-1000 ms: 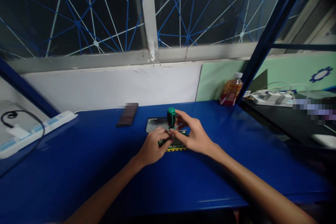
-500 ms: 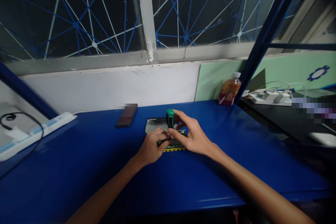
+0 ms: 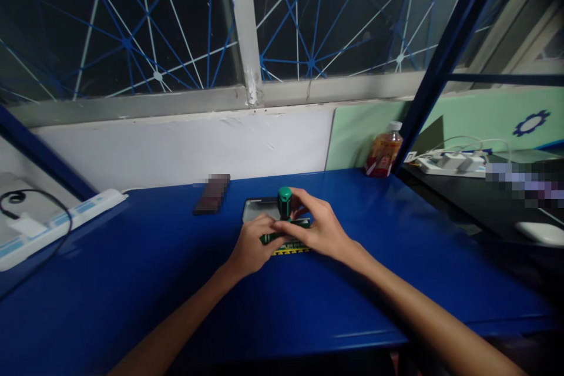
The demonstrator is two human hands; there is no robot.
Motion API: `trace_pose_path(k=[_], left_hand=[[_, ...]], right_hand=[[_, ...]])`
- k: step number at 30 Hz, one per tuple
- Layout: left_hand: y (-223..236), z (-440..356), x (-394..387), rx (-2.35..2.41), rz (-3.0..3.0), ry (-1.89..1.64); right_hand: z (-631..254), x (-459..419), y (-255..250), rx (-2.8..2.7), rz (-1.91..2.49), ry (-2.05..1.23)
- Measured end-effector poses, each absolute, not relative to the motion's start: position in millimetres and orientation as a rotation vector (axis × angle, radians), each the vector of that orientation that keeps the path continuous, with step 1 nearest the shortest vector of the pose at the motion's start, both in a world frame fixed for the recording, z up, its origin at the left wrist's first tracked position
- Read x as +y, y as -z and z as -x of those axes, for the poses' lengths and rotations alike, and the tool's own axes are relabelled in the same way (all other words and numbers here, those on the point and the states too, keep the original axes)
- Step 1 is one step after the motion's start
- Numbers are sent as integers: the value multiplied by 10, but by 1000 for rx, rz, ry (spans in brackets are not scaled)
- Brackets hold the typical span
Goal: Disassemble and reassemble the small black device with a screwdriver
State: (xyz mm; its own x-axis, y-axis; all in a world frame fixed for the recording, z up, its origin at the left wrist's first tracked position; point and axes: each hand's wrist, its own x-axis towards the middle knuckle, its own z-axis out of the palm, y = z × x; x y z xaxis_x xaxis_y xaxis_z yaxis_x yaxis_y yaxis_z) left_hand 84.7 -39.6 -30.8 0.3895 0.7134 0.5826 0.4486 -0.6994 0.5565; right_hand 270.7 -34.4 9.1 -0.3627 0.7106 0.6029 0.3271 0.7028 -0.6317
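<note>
While the forearms (image 3: pixel 185 311) are spanning the near part of the counter (image 3: pixel 282 317), the left hand (image 3: pixel 251 247) and the right hand (image 3: pixel 326 229) are sitting side by side over the kit (image 3: pixel 292 251), whose yellow-and-black strip is facing the person. The left fingers are bending together over the kit's left end, beside the foot of the driver (image 3: pixel 284 202); whether they are gripping anything cannot be told. The driver is standing nearly upright above the kit, its long axis close to vertical and its green cap uppermost. The right hand is lying nearer to the handle: its fingers are holding it from the right, index behind and thumb crossing in front at the base, leaving a gap at the palm. From the left fingers, the handle is rising just beyond and to the right. The hands are hiding the tip. Directly behind, the tray (image 3: pixel 259 210) is lying on the counter, partly covered by the driver. Farther left, a dark slab (image 3: pixel 212 195), partly pixelated, is lying near the wall (image 3: pixel 189 147). At the far right, a bottle (image 3: pixel 384 151) is standing upright.
</note>
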Motion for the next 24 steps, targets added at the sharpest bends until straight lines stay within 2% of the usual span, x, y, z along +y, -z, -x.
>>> trace_pose_path(k=[13,24], left_hand=[[277,-848,-388,982,-2371,-1077],[290,-857,-397,1074,-2367,-1142]], right_hand=[[-2737,-326,-82,-2000,738,-604],[-2723,-351,-107,-1999,794,-435]])
